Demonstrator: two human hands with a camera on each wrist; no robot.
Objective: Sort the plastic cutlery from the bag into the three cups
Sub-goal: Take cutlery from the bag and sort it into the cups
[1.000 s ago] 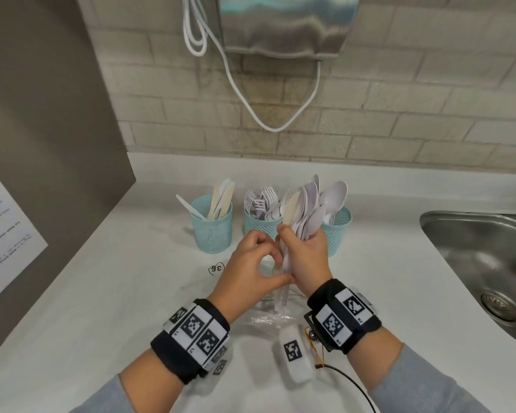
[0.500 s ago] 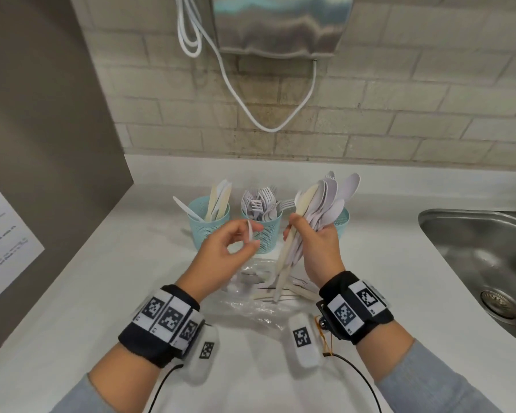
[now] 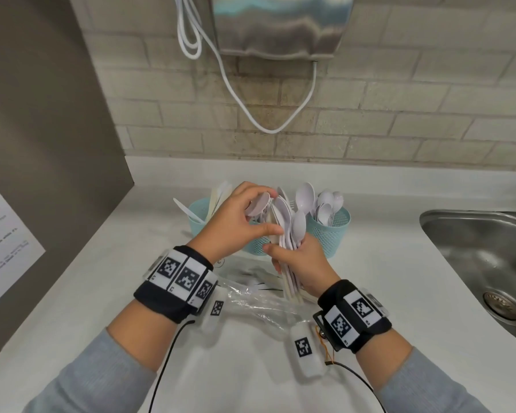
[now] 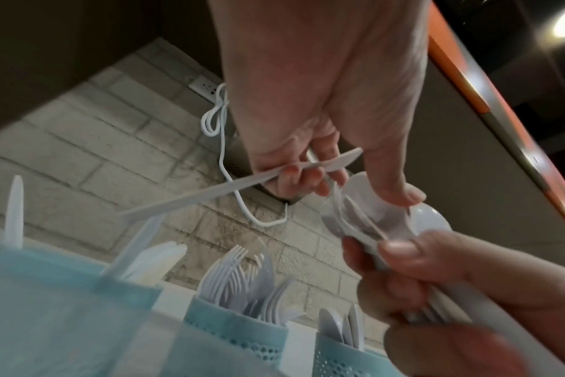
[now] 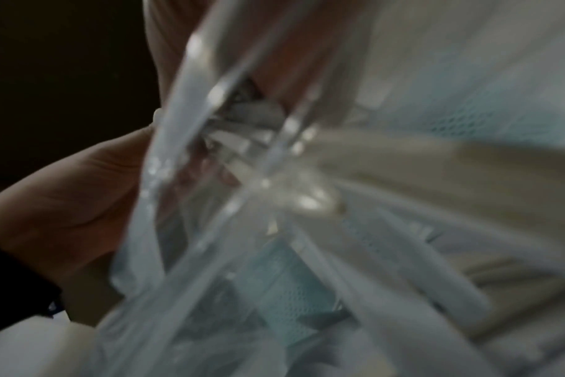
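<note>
Right hand is gripping a bundle of white plastic spoons by the handles, bowls up, fingers wrapped round the stems, held above the clear plastic bag on the white counter. Left hand is reaching into the top of the bundle, thumb and fingertips pinching one spoon bowl; the left wrist view is also showing a white plastic knife tucked under its curled fingers. A few more pieces are lying in the bag; I cannot tell their type.

Three teal mesh cups are standing at the back of the counter, just behind the hands: knife cup on the left, fork cup in the middle and mostly hidden in the head view, spoon cup on the right and already holding spoons.

Handling judgement: the cutlery is looking very light, stiff but thin, smooth and slippery, and nested bowls are likely sticking together, so pulling one out by the bowl edge or neck while the other hand is clamping the handles seems safest. Too loose a clamp is risking the bundle fanning out and dropping.

Writing: wrist bands are carrying square black-and-white marker codes; the paper sheet on the left panel has print too blurred to read. No brand is showing.
</note>
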